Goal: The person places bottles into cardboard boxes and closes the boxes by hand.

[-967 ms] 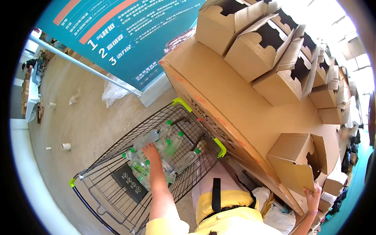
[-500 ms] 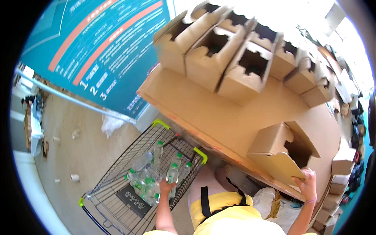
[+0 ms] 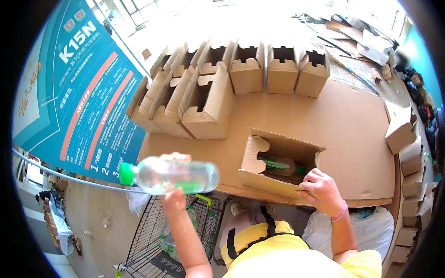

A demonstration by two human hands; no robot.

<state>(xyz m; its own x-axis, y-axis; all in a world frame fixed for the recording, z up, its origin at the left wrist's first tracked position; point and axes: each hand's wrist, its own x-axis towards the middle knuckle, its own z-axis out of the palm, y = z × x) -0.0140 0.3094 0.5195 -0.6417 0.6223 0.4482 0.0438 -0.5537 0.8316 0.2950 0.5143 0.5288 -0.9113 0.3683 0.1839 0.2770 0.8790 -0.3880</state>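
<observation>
In my left hand is a clear plastic bottle with a green cap, lying sideways in the air in front of the table. My right hand pinches the near edge of an open cardboard box on the tabletop. Inside that box lies another green-capped bottle. Below my left forearm stands a wire shopping cart with green corner pieces, and several more bottles lie in it, partly hidden by the arm.
Several open cardboard boxes stand in rows along the back and left of the brown cardboard-topped table. A teal printed banner rises at the left. White sacks sit beneath the table, and more boxes line the right.
My left hand has lifted a bottle out of the cart to table height. The box at my right hand is turned, and its inside with a bottle now shows. The view has swung right.
</observation>
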